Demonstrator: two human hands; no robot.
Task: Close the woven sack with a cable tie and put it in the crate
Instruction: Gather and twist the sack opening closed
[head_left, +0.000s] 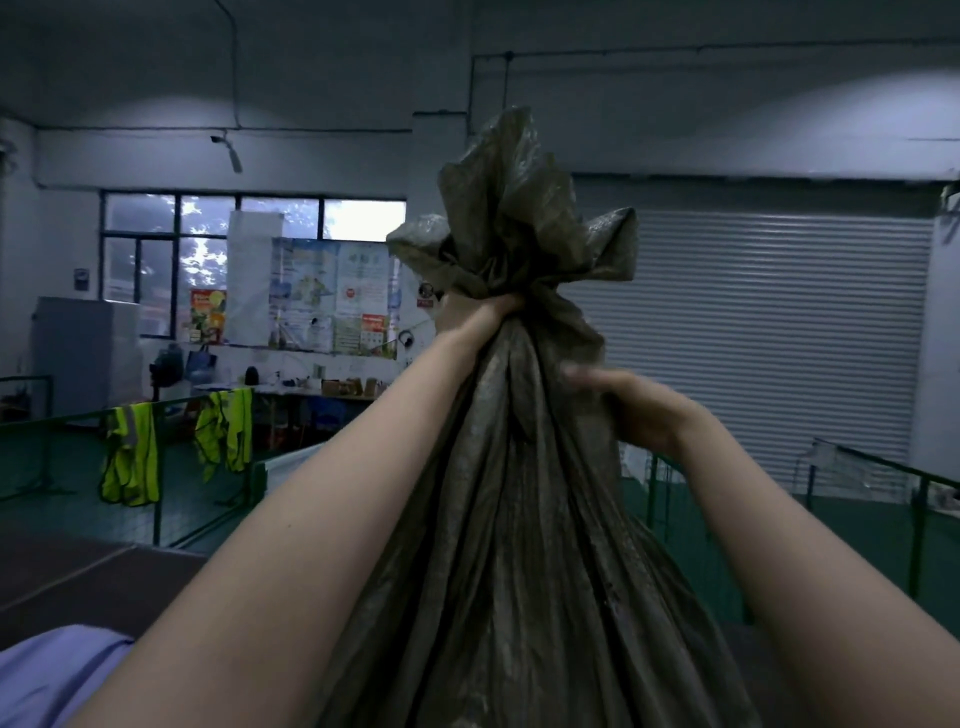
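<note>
A dull olive woven sack (519, 519) is held up in front of me, its mouth bunched into a neck with loose folds flaring above. My left hand (488, 312) is clenched around that neck from the left. My right hand (628, 405) grips the sack's side a little lower on the right; it is motion-blurred. No cable tie and no crate can be seen; the sack's lower part runs out of the frame.
Green metal railings (156, 467) with yellow safety vests (130, 457) stand at left, another railing (883, 478) at right. A shut roller door (753, 338) fills the back right. A cluttered bench (311, 387) and windows are at the back left.
</note>
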